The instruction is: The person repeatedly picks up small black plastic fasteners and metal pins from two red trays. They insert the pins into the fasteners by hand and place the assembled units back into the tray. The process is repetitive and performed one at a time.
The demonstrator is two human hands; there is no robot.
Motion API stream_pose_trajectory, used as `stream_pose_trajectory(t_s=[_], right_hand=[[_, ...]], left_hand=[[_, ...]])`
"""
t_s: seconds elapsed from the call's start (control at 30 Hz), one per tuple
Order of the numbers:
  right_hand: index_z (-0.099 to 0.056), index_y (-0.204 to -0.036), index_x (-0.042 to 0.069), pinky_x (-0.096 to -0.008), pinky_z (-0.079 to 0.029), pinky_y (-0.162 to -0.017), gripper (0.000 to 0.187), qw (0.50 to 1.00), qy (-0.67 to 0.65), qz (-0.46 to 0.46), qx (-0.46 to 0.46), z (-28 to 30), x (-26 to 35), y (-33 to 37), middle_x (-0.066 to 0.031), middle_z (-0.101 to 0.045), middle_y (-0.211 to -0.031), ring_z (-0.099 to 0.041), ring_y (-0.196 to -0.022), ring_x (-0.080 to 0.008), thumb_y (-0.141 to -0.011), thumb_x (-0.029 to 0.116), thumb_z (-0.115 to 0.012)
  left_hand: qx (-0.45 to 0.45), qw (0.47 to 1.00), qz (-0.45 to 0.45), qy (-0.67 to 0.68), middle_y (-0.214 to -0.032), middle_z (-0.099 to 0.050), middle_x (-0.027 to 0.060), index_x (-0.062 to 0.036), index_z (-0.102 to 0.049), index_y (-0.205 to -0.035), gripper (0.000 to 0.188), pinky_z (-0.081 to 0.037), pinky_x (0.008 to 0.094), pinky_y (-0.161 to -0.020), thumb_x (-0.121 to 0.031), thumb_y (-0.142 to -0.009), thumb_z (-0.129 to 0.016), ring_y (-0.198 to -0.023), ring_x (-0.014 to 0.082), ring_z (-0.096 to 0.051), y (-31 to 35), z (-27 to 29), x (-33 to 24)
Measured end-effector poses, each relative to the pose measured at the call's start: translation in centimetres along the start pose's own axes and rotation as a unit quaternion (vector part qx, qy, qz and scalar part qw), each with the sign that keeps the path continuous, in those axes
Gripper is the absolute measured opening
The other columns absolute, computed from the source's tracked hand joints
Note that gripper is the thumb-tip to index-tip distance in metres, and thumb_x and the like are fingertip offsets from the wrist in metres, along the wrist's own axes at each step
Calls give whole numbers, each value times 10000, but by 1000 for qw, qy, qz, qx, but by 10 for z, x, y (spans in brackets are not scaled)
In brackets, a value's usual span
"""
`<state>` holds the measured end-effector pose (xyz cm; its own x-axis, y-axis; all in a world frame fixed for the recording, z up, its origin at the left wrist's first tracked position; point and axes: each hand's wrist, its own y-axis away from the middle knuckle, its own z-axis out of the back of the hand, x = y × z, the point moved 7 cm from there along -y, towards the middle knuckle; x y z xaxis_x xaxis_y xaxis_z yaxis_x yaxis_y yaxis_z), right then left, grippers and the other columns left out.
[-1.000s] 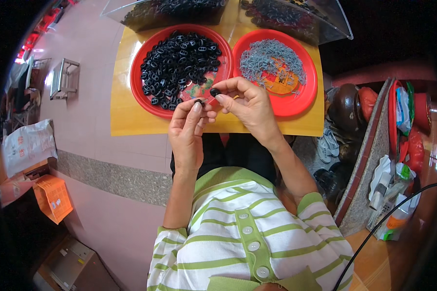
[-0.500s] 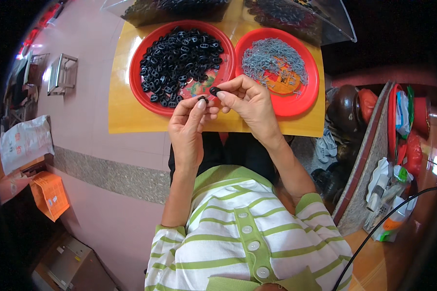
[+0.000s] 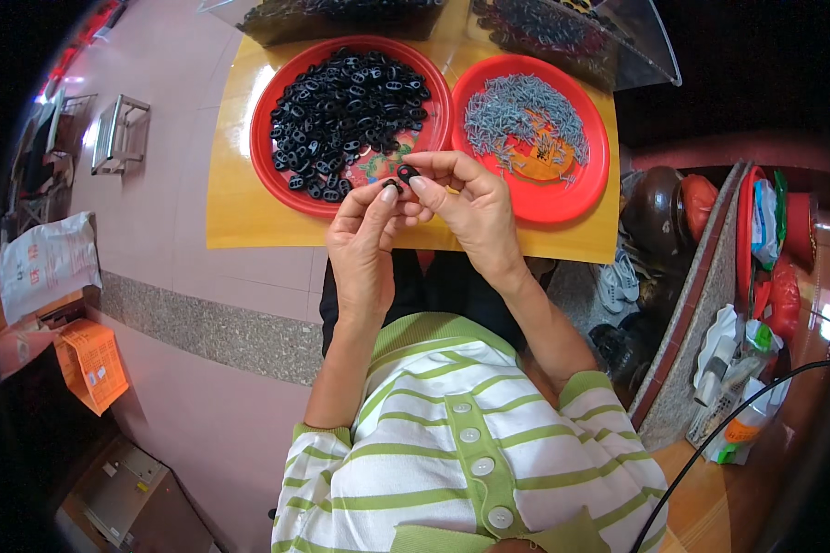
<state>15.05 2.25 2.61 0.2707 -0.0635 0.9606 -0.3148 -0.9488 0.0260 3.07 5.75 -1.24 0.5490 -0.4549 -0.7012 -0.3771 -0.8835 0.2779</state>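
Observation:
My left hand (image 3: pixel 363 227) pinches a small black plastic piece (image 3: pixel 392 185) between thumb and fingers; most of it is hidden. Close beside it, my right hand (image 3: pixel 475 207) grips another small black oval piece (image 3: pixel 408 172) with holes in it. The fingers of both hands nearly meet over the table's near edge. Behind my left hand, a red round tray (image 3: pixel 260 138) bears a heap of similar black two-holed pieces (image 3: pixel 346 106). To its right, a red oval tray (image 3: pixel 592 184) carries many small grey screw-like pins (image 3: pixel 516 106).
Two clear bins, one on the left (image 3: pixel 341 23) and one on the right (image 3: pixel 609 51), hold dark pieces at the table's far side. The yellow tabletop (image 3: pixel 226 207) ends just before my lap. A black cable (image 3: pixel 710 433) runs along the right. A metal stool (image 3: pixel 111 138) stands far left.
Both hands have drawn closer together, with the right one shifting slightly left. The black piece in my right hand has turned and shows more of its oval shape.

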Motion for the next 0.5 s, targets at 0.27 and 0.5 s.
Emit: stream_pose_trajectory(t_s=[0.27, 0.5], right_hand=[[-616, -1049, -33, -200, -496, -637, 196, 994, 85, 64, -34, -1, 1, 4, -37, -584, -870, -581, -726, -68, -854, -21, -597], [-615, -1056, -37, -198, -484, -607, 206, 994, 76, 69, -33, 0, 4, 5, -36, -580, -861, -572, -688, -61, -851, -24, -599]], left_hand=[[12, 998, 23, 49, -845, -642, 78, 7, -589, -1002, 140, -499, 234, -637, -84, -894, -589, -702, 115, -598, 3, -4, 5], [21, 999, 18, 25, -829, -641, 77, 17, -598, -996, 140, -497, 229, -642, -76, -892, -591, -699, 114, -596, 3, -7, 4]])
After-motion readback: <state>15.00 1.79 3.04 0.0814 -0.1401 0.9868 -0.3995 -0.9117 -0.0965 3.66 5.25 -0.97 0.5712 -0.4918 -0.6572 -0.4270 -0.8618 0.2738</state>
